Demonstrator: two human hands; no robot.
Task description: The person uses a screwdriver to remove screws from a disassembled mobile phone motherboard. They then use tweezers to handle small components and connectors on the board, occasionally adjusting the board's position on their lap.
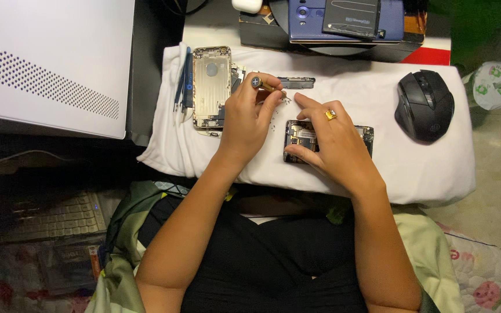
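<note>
The small screwdriver (264, 85), pinched in the closed fingers of the left hand (249, 119), is best kept upright over the opened phone (302, 139) (pinned to the white cloth (378, 168) by the right hand (334, 142), fingers spread flat).

Both bare forearms are stretched forward, converging slightly. The left hand (249, 119) is curled, its fingertips pinched together at the top. The right hand (330, 139) is laid palm down, fingers spread, with a ring worn on one finger.
</note>
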